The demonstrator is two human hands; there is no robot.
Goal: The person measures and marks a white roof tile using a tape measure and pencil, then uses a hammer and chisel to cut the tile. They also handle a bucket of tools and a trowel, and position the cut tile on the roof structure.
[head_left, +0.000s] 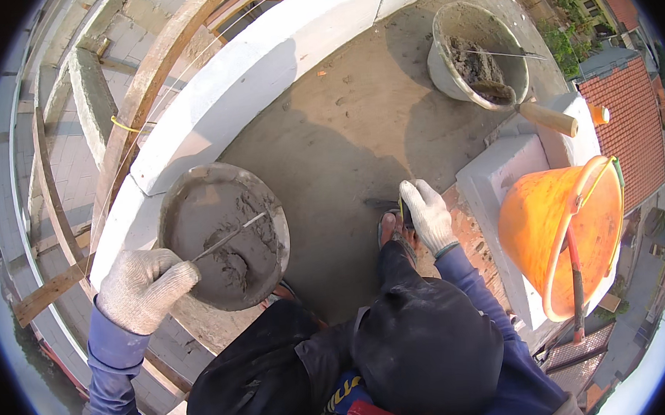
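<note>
My left hand (145,286), in a white knit glove, is closed on a thin metal tool (230,236) whose tip rests in wet grey mortar inside a round shallow pan (175,211). The pan sits on the white block wall (261,74) at my left. My right hand (428,215), also gloved, grips a small dark-bladed tool (378,203) low over the concrete floor (342,130), just beside my foot (390,230). My knees in dark trousers fill the lower middle.
A grey bucket (446,61) of mortar stands at the far right, with a wooden-handled trowel (546,118) leaning on it. An orange bucket (558,230) sits on white blocks (500,180) at my right. Wooden scaffold planks (140,97) run beyond the wall; red tiled roofs (631,125) lie below.
</note>
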